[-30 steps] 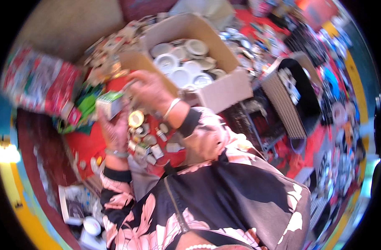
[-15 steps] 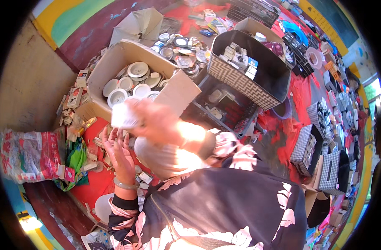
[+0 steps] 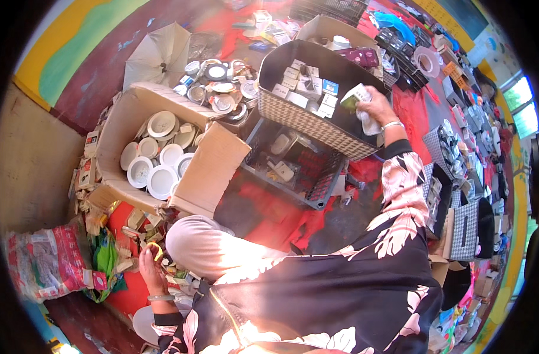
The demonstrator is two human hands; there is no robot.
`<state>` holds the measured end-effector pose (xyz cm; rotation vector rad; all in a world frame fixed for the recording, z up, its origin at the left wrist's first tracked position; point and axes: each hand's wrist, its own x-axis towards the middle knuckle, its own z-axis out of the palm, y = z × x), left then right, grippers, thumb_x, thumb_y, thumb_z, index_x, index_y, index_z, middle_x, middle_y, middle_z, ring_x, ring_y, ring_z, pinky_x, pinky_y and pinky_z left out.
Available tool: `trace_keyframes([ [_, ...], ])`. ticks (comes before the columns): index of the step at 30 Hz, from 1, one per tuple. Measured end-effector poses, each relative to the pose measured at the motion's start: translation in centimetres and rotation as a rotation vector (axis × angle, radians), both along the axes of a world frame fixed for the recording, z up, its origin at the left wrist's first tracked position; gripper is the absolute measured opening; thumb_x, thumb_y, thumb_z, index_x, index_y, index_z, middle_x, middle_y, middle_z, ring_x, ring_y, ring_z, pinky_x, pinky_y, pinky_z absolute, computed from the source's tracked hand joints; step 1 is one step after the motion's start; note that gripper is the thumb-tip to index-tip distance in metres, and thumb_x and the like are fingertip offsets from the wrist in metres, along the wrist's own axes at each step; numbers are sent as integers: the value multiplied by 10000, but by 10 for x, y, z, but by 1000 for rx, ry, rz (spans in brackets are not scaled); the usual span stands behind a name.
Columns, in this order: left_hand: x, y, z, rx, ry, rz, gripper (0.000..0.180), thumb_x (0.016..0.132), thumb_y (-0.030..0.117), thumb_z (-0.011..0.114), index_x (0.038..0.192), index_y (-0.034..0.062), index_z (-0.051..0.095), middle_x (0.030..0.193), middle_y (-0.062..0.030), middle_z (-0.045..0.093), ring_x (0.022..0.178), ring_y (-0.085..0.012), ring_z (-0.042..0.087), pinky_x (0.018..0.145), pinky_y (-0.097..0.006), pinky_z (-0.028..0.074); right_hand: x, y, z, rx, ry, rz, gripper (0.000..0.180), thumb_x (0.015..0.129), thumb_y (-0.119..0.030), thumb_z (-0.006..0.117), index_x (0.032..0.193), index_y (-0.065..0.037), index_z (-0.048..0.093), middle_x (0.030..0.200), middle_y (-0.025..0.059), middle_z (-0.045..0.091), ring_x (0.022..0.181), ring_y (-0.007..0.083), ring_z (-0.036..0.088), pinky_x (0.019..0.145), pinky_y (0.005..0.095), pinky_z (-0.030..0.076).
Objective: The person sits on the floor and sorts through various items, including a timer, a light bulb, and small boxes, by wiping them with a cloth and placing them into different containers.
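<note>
My right hand (image 3: 378, 110) reaches over the right end of the houndstooth-patterned bin (image 3: 334, 127). Its fingers are closed on a small white and green box (image 3: 355, 97), and a crumpled white cloth (image 3: 368, 124) hangs beneath them. Several small white boxes (image 3: 290, 78) lie inside that bin, with a blue-topped box (image 3: 330, 87) among them. Down at the left, my left hand (image 3: 154, 276) is low over the piled small boxes. Its fingertips pinch a yellow, ring-shaped thing (image 3: 156, 252), too small to make out fully.
A cardboard box (image 3: 213, 171) of round white light fittings (image 3: 162, 124) stands in front of me, with more fittings (image 3: 223, 104) behind it. A black plastic crate (image 3: 316, 203) sits below the patterned bin. An open umbrella (image 3: 157, 56) leans at the far left. A stuffed plastic bag (image 3: 48, 259) lies left.
My right hand has swung from the front of the cardboard box out to the right, over the patterned bin, carrying the small box. My left hand has dropped lower and closed on a yellow thing.
</note>
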<state>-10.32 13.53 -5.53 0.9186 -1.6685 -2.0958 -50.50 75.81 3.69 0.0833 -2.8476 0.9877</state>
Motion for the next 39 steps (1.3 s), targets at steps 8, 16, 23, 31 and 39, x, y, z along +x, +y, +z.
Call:
trace_keyframes([
  [8,32,-10,-33,-153,-231,-106,212,912,169,529,1040,10,583,932,-41,611,811,-109,574,709,-261,478,-23,-28,-61,270,-516,107,612,593,-239,755,1153,-85,562,957,151,654,863,261,635,752,360,497],
  [16,34,-4,-56,-343,-244,-289,224,893,96,530,1061,-47,569,953,-36,605,823,-106,554,740,-231,451,-24,-5,-98,308,-695,263,772,650,-248,713,1352,-168,401,1141,122,599,1018,243,567,880,350,433],
  [23,36,0,-39,-668,-427,-344,251,879,174,541,1021,-24,604,922,-160,646,858,-229,615,775,-323,476,-40,-6,-109,247,-589,287,792,631,-120,712,1355,-116,391,1129,89,589,1007,198,541,889,327,421],
  [31,84,-15,-33,-793,-406,-109,268,872,238,555,1016,23,623,900,-128,657,835,-213,631,741,-310,480,-92,76,-200,55,-602,201,750,719,-42,615,1397,-37,295,1108,154,584,965,211,560,803,348,464],
  [39,129,-73,-36,-410,-275,410,277,911,286,522,923,31,630,858,-41,646,788,-106,592,693,-268,461,-129,81,-100,58,-585,266,265,738,-51,578,979,36,644,840,65,649,721,155,591,665,260,479],
])
